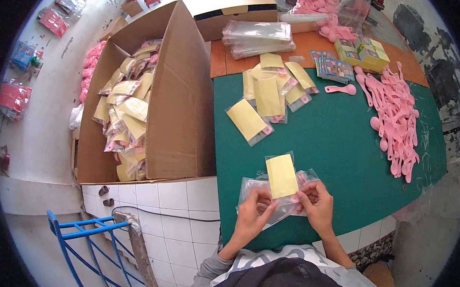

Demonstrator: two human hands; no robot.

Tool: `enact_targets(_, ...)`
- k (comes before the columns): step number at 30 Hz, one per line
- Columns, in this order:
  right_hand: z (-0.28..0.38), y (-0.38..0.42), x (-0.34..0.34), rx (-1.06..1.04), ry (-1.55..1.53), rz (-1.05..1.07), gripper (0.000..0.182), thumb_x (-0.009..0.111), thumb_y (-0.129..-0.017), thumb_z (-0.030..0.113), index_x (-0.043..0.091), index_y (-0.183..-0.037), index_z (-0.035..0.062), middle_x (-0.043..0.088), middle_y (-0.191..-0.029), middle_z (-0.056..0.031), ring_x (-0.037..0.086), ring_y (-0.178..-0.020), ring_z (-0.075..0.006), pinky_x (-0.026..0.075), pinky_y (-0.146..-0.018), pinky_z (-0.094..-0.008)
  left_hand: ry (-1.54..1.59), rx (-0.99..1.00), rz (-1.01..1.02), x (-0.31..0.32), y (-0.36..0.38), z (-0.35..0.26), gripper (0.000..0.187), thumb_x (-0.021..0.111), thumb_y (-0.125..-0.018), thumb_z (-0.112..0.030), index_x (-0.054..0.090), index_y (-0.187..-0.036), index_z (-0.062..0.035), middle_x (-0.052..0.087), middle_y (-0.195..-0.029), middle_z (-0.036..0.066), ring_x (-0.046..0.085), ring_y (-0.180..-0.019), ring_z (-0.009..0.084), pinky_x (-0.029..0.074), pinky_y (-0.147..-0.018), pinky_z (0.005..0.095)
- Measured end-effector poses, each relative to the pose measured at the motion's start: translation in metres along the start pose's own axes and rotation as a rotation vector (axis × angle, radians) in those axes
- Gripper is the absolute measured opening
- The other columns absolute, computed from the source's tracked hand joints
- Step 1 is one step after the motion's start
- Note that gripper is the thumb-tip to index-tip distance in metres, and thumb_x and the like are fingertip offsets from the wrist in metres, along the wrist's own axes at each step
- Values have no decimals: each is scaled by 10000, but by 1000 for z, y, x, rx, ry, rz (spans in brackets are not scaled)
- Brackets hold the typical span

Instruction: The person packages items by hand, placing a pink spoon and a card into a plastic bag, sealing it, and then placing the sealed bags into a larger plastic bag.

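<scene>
Close to the table's near edge, a clear plastic packet with a yellow card [282, 176] is held between both hands. My left hand [255, 212] pinches its lower left corner. My right hand [317, 205] grips the lower right corner, where a bit of pink shows through the plastic. Under the hands lie flat clear bags [280, 215], partly hidden by the fingers and the packet. Farther up the green table top [317, 137] is a loose pile of similar packets [268, 96], with one packet [249, 121] lying to its lower left.
Pink spoons [392, 120] are heaped at the right, with a single spoon [341, 89] apart. Printed cards [336, 69], yellow card stacks [370, 53] and stacked clear bags [257, 37] lie behind. A tall cardboard box [182, 110] full of packets stands left, above a blue metal frame [90, 235].
</scene>
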State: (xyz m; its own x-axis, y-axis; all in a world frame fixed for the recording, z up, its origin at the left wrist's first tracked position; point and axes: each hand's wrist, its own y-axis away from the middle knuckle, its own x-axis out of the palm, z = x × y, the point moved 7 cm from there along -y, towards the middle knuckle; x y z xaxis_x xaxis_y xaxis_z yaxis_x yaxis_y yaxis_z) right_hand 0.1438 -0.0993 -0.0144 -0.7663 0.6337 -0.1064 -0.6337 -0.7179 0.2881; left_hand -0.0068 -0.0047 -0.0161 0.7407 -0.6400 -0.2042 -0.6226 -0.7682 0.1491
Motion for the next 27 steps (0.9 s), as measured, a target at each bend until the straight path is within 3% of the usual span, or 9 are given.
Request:
enact_targets(2,4,1,0,-21,-41,-43,90,614,-837,21,535,-811,-14,610,-650,-53,572,-530,-79,459,-470,-225,167,-53,-60,1,1,8,193,628,-834,-40,515,-980,14,570,-887,88,619,-751,143,530,-593,245)
enact_targets(8,13,4,6,-64,101,65,181,579,-854,7,586,-1029,-37,601,-708,-52,554,-551,-78,467,-481,-216,177,-116,112,5,4,8,278,600,-841,-6,495,-1097,23,524,-1061,98,578,-787,120,517,-591,219)
enact_targets(14,12,-4,6,-9,-15,216,269,573,-854,3,572,-1121,-27,603,-720,-40,568,-579,-70,488,-516,-219,-19,97,108,-3,2,-21,465,587,-837,3,458,-1283,-10,511,-1132,117,568,-782,122,513,-600,229)
enact_targets(17,58,-18,14,-179,101,238,307,597,-838,12,560,-1142,-4,603,-694,-43,573,-576,-73,487,-521,-236,-182,241,30,-19,-10,-62,454,585,-832,5,473,-1272,-8,502,-1165,145,579,-839,142,527,-601,238)
enact_targets(18,73,-27,16,-308,176,256,343,606,-834,13,537,-1170,16,599,-678,-34,574,-568,-70,490,-520,-236,-212,235,48,-24,-18,-65,502,603,-824,-17,443,-1299,-17,461,-1263,178,587,-942,192,538,-648,281)
enact_targets(21,119,-73,26,-610,335,295,436,654,-823,141,497,-1214,31,606,-866,-100,609,-762,-155,502,-639,-296,-287,382,-68,-42,-57,-69,682,660,-817,-153,300,-1382,-25,322,-1353,295,507,-1111,367,479,-860,379)
enact_targets(24,138,-153,23,-1005,677,143,658,665,-791,401,426,-1294,50,515,-1156,-212,510,-1076,-332,407,-919,-431,-604,365,-166,-46,-105,-33,893,649,-819,-359,84,-1446,-67,60,-1418,379,171,-1320,495,239,-1057,499)
enact_targets(26,108,-242,12,-744,767,69,806,614,-769,532,349,-1338,26,423,-1292,-218,392,-1206,-364,278,-1031,-447,-774,342,-205,-37,-130,-7,927,583,-840,-450,-1,-1445,-62,-51,-1414,384,39,-1339,491,125,-1071,530)
enact_targets(27,107,-256,17,-677,826,65,843,589,-766,565,319,-1361,32,397,-1317,-223,373,-1226,-366,274,-1036,-447,-860,330,-227,-31,-143,-1,947,550,-850,-496,-44,-1444,-59,-106,-1412,386,-26,-1349,489,67,-1078,545)
